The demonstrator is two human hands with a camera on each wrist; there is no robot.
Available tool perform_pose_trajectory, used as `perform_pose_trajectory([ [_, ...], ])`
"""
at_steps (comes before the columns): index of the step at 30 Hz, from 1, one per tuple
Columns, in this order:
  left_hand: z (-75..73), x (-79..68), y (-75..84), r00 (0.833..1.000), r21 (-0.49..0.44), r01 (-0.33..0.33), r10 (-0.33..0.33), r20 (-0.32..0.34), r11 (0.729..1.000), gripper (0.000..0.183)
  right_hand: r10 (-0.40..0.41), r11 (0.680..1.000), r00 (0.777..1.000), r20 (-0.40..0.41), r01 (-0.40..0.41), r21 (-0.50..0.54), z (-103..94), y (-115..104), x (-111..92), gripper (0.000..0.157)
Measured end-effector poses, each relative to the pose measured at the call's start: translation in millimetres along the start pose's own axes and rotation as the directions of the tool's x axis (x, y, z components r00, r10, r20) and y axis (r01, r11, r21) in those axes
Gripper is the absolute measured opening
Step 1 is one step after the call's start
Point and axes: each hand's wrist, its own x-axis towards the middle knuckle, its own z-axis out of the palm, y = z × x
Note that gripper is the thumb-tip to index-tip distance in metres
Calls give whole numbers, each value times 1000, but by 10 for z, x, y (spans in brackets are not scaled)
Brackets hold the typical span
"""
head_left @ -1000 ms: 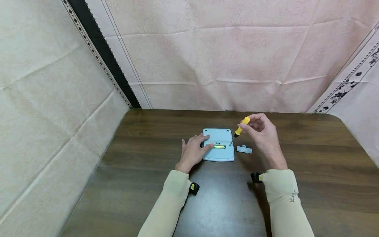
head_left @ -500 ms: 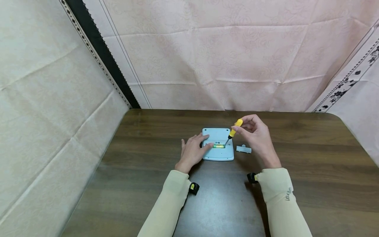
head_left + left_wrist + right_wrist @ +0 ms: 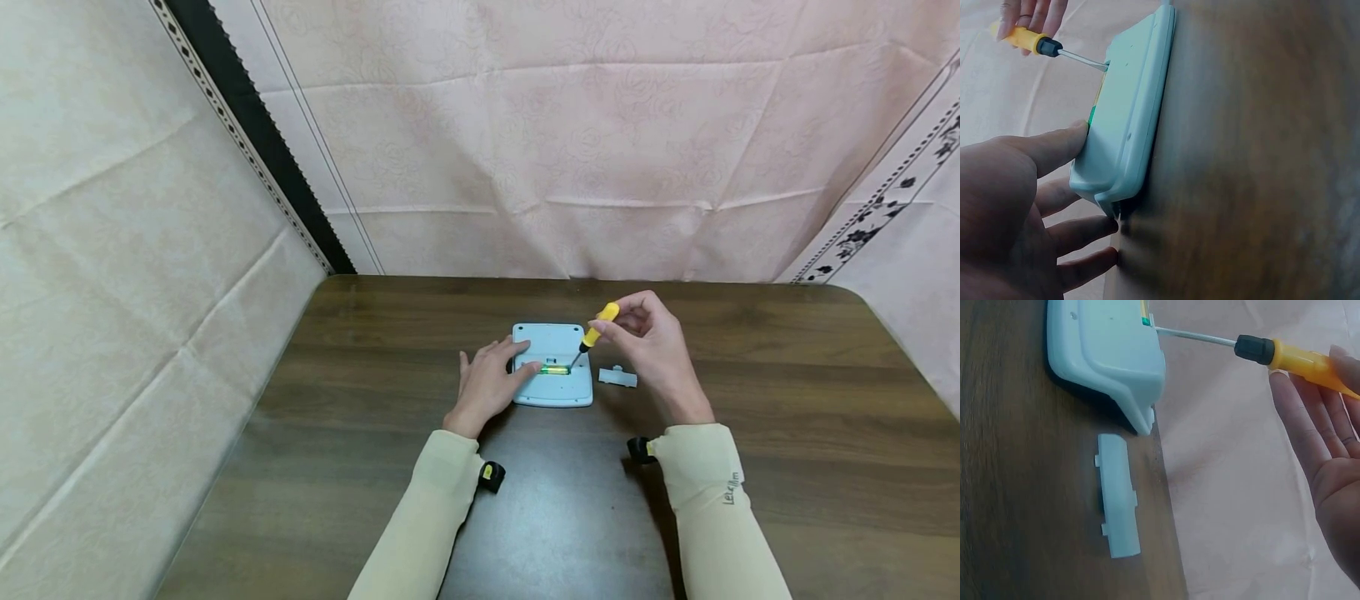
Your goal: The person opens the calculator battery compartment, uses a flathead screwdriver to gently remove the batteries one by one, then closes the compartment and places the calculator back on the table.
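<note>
Yellow screwdriver [image 3: 591, 337] in right grip [image 3: 660, 354], sleeve lettering [image 3: 731, 489] barely legible

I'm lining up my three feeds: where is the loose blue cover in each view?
Head: the cover lies right of and below centre.
Left wrist: not in the picture.
Right wrist: the cover lies left of centre, mostly in the lower half.
Shared landmark: the yellow screwdriver, visible in all three.
</note>
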Motion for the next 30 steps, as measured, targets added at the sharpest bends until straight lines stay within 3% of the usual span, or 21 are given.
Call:
perform_pose_trajectory([
  [11,2,-2,-3,1000,-3,-8,8,-2,1000,52,-1,999,1000,2,1,46,-83,132,15,35],
  [19,-11,-9,4,1000,-2,-14,14,7,1000,53,5,981,1000,7,-6,192,-138,220,9,30],
  [30,-21,-12,17,1000,4,-7,7,15,1000,53,2,948,1000,8,-5,317,-177,336,19,28],
])
